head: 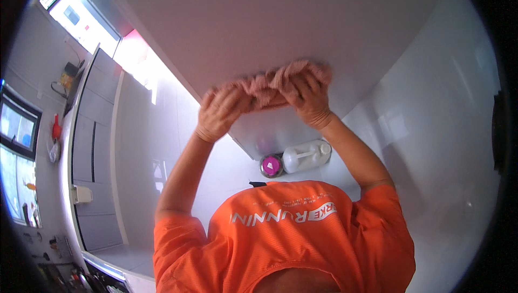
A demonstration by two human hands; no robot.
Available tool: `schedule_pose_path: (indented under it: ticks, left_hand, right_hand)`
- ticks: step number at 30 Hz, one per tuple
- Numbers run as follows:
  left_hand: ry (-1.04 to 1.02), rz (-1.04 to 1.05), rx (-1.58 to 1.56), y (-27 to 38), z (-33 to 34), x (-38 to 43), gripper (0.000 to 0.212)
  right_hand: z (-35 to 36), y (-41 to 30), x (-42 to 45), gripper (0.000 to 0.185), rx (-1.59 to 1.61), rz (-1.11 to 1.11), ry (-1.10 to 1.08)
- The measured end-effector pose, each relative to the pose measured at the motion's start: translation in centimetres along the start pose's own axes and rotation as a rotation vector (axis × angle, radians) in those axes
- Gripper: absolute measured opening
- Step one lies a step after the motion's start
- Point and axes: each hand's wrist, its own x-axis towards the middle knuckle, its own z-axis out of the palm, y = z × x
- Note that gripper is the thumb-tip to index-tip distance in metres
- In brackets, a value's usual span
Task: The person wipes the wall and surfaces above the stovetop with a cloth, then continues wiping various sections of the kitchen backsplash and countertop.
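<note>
A crumpled pink cloth [267,89] is stretched between my two hands and pressed against a broad, smooth grey panel [283,18]. My left hand [222,109] covers the cloth's left end with the fingers bent over it. At the other end, my right hand [309,99] grips a bunched part of it, the fingers partly hidden in the folds. Slight blur shows along the cloth's upper edge. Below the hands, at the foot of the panel, a white plastic jug [305,156] with a handle stands beside a round container with a magenta lid [270,166].
A glossy pale wall [437,151] meets the panel on the right. To the left runs a counter with light cabinet fronts [95,139]. Beyond it are a window [18,125] and a bright doorway [87,22]. Pale glossy floor [220,167] lies below.
</note>
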Motion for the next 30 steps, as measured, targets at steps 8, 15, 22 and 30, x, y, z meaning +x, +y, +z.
schedule_pose_path:
  ticks: [8,15,22,30]
  left_hand:
    - [-0.237,0.018,-0.11,5.9,4.6,-4.5,0.042]
    - [-0.029,0.011,0.049,5.4,2.5,7.8,0.039]
    - [0.282,0.026,0.072,6.4,1.5,22.1,0.04]
    - [-0.051,0.274,-0.039,11.6,7.5,21.7,0.063]
  right_hand:
    - [1.0,-1.0,-8.9,0.063,0.0,0.118,-0.162]
    - [-3.9,7.3,-1.3,0.058,-0.063,0.188,0.132]
    - [-11.2,15.0,5.5,0.055,-0.188,0.241,0.401]
    - [-5.5,16.7,-3.2,0.037,-0.248,0.323,0.672]
